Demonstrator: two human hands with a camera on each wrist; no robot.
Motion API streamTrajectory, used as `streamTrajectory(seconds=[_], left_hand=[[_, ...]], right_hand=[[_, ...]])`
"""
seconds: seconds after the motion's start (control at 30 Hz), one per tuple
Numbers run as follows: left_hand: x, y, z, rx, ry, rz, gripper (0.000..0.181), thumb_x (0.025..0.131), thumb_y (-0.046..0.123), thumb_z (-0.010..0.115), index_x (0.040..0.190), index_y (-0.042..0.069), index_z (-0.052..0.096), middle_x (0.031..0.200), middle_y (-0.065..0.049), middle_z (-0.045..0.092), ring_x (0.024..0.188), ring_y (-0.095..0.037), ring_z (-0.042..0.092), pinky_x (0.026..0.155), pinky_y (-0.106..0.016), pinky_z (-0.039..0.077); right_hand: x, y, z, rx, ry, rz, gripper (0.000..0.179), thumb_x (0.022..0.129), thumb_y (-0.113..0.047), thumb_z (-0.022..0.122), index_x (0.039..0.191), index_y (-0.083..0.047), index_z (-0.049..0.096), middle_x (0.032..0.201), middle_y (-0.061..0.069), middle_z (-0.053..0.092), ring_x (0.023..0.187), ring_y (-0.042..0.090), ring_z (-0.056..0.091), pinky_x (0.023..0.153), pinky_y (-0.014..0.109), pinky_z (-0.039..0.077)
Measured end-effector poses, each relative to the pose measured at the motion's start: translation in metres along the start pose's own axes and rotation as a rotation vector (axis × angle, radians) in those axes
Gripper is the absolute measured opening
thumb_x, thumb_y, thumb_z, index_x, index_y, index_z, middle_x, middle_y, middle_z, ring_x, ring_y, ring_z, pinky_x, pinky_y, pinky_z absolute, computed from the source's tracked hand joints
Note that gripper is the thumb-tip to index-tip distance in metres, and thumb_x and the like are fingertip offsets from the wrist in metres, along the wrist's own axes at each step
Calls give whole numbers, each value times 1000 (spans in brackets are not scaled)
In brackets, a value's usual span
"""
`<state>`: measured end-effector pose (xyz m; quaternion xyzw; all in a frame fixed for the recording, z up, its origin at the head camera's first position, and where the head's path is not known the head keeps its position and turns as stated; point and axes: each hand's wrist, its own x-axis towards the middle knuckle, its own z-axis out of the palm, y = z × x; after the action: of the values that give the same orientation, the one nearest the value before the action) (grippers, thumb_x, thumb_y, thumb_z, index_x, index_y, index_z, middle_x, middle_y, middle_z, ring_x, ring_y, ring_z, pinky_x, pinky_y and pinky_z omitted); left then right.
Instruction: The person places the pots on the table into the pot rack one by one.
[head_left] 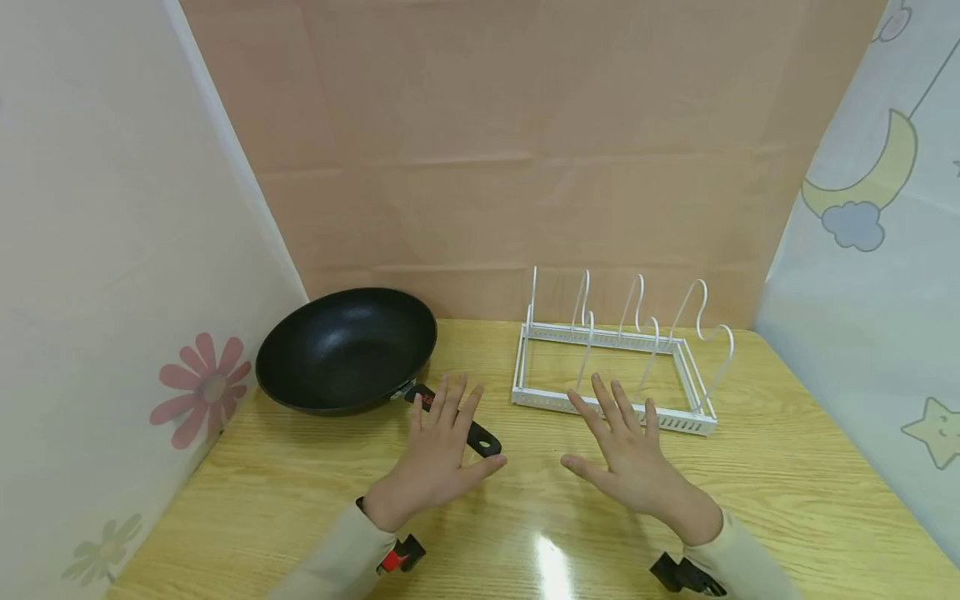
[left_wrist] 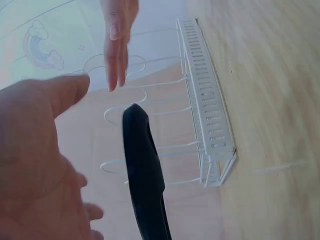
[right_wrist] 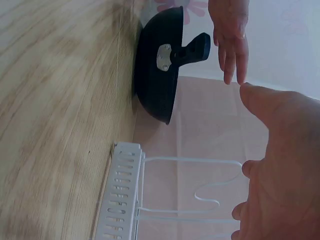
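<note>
A black wok [head_left: 348,354] sits on the left of the table, its black handle [head_left: 483,440] pointing toward the front right. My left hand [head_left: 435,458] hovers over that handle with fingers spread, holding nothing; in the left wrist view the handle [left_wrist: 142,170] stands apart from the palm. To the right is a white wire rack [head_left: 615,408] with several upright curved dividers. In front of it my right hand [head_left: 630,462] is held palm down, fingers spread, holding nothing. The right wrist view shows the wok [right_wrist: 157,65] beyond the rack's slotted side [right_wrist: 119,195].
The wooden table [head_left: 517,517] carries the wok and the rack. Behind them rises a brown paper-like backdrop [head_left: 525,167]. A flower-patterned panel [head_left: 127,208] borders the left, and a panel with moon and star drawings [head_left: 862,317] borders the right.
</note>
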<state>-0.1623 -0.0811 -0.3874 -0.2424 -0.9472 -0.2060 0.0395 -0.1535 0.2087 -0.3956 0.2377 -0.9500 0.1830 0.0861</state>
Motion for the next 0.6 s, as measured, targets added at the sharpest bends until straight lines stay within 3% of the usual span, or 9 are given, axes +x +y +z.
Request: streamTrajectory(seconds=[0.27, 0.43, 0.6], left_hand=[[-9, -12, -4, -383, 154, -62, 92, 99, 38, 61, 158, 4, -2, 163, -18, -9, 149, -38, -10, 109, -69, -7], [-11, -17, -3, -627, 262, -133, 90, 100, 23, 60, 157, 5, -7, 162, -19, -11, 147, -40, -10, 106, -71, -6], [-9, -17, 2, -894, 367, -215, 89, 96, 5, 58, 154, -1, -8, 159, -25, -11, 146, -43, -10, 111, -66, -1]], right_hand=[[4, -6, 2, 103, -61, -44, 78, 99, -48, 56, 160, -27, 13, 165, 14, -1, 149, 43, -4, 105, 73, -12], [8, -13, 5, 181, -119, -77, 77, 99, -47, 56, 160, -26, 13, 165, 15, 1, 148, 44, -2, 105, 73, -10], [14, -22, 7, 268, -167, -114, 76, 100, -42, 57, 160, -22, 16, 164, 18, 6, 148, 43, -1, 106, 71, -9]])
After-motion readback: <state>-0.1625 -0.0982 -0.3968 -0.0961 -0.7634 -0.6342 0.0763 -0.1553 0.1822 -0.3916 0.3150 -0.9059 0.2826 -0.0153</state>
